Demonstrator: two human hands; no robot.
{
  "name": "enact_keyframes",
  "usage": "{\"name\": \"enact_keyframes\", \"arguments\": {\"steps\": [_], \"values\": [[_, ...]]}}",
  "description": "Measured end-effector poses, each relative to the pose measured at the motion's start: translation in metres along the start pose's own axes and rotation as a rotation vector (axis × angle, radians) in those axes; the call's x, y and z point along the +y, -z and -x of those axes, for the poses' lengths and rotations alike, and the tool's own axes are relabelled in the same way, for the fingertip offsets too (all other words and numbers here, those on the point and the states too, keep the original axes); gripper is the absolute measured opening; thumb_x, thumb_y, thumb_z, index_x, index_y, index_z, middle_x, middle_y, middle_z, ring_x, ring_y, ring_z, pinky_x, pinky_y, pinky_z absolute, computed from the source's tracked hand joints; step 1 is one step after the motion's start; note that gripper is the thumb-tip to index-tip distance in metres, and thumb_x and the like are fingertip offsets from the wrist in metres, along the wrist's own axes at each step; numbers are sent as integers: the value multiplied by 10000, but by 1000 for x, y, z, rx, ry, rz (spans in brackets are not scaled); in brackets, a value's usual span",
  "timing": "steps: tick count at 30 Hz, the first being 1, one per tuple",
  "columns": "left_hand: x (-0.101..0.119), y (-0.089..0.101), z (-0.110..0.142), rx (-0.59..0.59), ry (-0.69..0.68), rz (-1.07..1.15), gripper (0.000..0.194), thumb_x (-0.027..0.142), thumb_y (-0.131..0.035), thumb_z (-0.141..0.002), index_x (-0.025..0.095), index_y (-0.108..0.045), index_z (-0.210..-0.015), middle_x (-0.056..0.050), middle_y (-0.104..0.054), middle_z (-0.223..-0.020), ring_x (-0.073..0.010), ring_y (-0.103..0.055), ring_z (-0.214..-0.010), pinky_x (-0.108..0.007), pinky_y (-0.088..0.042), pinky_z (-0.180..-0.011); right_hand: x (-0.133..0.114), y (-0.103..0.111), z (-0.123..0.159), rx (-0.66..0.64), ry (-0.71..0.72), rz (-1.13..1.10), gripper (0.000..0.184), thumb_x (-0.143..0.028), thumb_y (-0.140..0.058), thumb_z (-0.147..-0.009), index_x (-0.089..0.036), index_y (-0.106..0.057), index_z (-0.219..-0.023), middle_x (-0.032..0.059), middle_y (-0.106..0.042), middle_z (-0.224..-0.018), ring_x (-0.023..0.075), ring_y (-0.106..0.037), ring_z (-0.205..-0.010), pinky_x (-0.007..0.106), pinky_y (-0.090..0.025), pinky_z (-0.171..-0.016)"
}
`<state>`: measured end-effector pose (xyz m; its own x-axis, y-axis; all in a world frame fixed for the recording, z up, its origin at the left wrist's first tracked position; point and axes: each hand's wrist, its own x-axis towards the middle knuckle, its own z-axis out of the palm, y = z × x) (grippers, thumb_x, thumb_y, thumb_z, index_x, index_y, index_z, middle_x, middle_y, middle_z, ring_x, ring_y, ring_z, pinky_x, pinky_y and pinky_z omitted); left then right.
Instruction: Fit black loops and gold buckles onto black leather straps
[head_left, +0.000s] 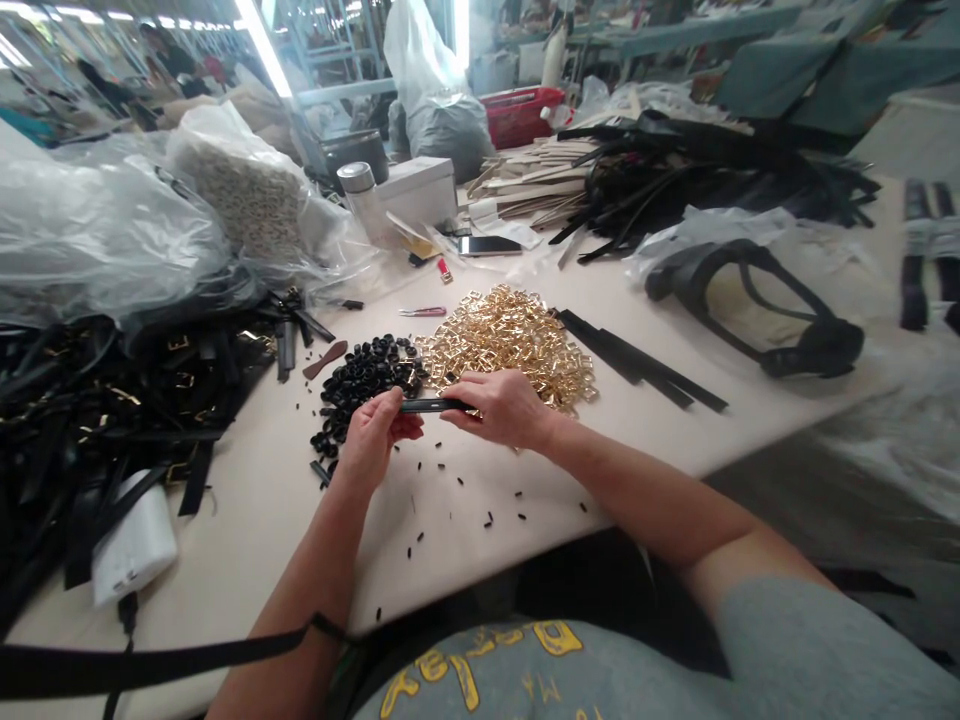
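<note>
Both my hands hold a short black strap level above the pale table. My left hand pinches its left end with fingers closed. My right hand grips its right end, fingers curled over it. Just behind my hands lies a heap of gold metal buckles, and to its left a heap of black loops. Small black offcuts are scattered on the table in front of my hands.
A big pile of black straps with buckles fills the left. Loose black strips lie right of the buckles. Clear plastic bags, a white box, a phone and more straps crowd the back. A white charger sits near left.
</note>
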<state>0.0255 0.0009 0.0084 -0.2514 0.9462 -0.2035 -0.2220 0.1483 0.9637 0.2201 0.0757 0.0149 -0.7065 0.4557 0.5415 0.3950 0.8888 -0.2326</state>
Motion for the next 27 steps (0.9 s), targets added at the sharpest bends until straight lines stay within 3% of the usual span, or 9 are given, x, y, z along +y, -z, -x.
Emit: {"name": "enact_keyframes", "arguments": {"steps": [6,10,13,18,27], "values": [[-4,3,-1,-7,-38,-59,371,453,-785,-667,156,-629,-825,10,-635,-625,-99,-576,-510,-204,-496,-531,2,1,0,-34,-2,46,231,-366,-514,-957,-179,-647,-927,12,-631,-819,103,-531,-661,250,-293,-562],[-1,-1,0,-5,-22,10,378,445,-788,-670,152,-642,-860,13,-636,-639,-92,-581,-524,-203,-506,-553,1,4,-1,-88,28,148,223,-280,-461,-982,-192,-636,-874,0,-605,-763,95,-494,-617,264,-249,-538],[-1,-5,1,11,-15,2,388,449,-807,-642,148,-633,-814,-13,-665,-685,-113,-621,-576,-235,-532,-619,0,6,-2,-95,22,158,195,-266,-472,-973,-214,-659,-947,2,-614,-768,102,-516,-631,264,-257,-534],[-5,-11,5,-57,-69,-31,336,419,-799,-666,147,-638,-776,-29,-686,-718,-134,-645,-633,-265,-531,-678,-1,-2,0,-42,-42,-38,281,-429,-547,-943,-214,-662,-1082,23,-687,-911,127,-612,-728,241,-385,-600],[-2,-14,10,-23,-175,-121,294,402,-796,-655,156,-649,-723,-3,-629,-640,-117,-567,-605,-230,-475,-617,-9,-20,3,31,-165,-252,198,-350,-660,-879,-214,-688,-1020,22,-717,-969,146,-670,-852,236,-480,-757]]}}
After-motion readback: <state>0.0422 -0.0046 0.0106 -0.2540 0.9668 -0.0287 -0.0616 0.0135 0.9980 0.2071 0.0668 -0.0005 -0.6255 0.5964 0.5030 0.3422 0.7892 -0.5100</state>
